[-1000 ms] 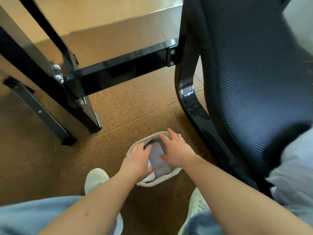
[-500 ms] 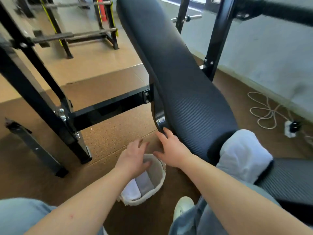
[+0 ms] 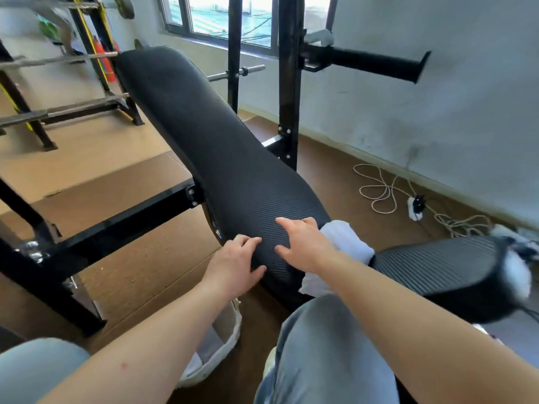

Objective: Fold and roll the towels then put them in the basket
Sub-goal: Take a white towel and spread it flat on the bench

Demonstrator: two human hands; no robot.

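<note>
Lifting out of the basket (image 3: 232, 330), now under your left forearm, your left hand (image 3: 233, 265) and right hand (image 3: 304, 247) spread empty, relaxed fingers (image 3: 248, 239) over the desk (image 3: 204, 135); a towel (image 3: 347, 243) lies just beyond your right fingers.

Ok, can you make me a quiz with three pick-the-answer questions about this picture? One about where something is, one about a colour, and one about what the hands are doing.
1. Where is the basket?
A. on a table
B. on the floor
C. on a shelf

2. What colour is the bench pad?
A. red
B. black
C. yellow

3. What are the left hand and the right hand holding?
A. a towel each
B. the basket
C. nothing

Answers:
1 B: the basket's white rim sits on the brown floor.
2 B: the ribbed pad is black all over.
3 C: both hands have relaxed fingers over the pad, and the white towel lies on the bench beyond the right hand.
</note>
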